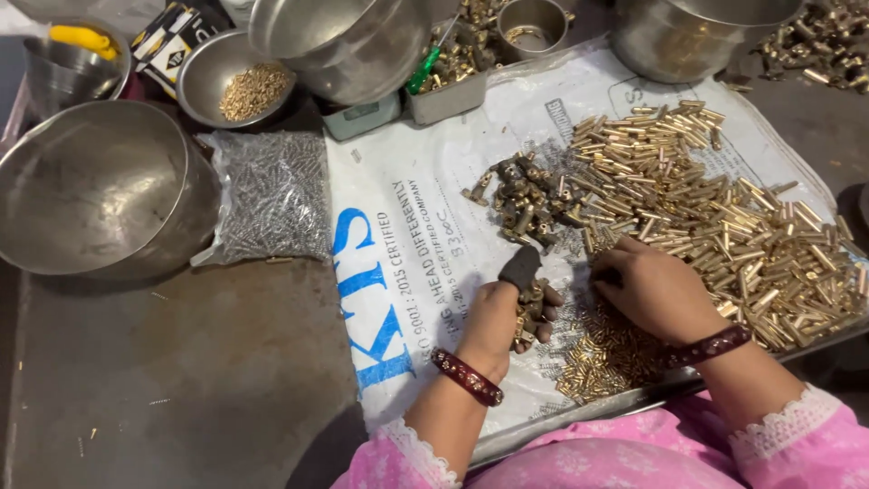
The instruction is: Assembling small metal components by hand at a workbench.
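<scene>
My left hand (507,312), with a dark cap on the thumb, is closed around a bunch of small brass fittings (529,308) over a white printed sack (425,272). My right hand (652,290) rests palm down, fingers curled, at the near edge of a big heap of brass tubes (724,208); what its fingertips pinch is hidden. A small pile of darker assembled brass parts (525,195) lies just beyond my left hand. Short brass pieces (597,362) are scattered under my right wrist.
A large steel bowl (100,186) lies at left beside a clear bag of small grey screws (272,195). Behind stand a bowl of brass bits (235,77), more steel bowls (344,41), a grey tray with a green-handled screwdriver (448,95), and a pot (688,36).
</scene>
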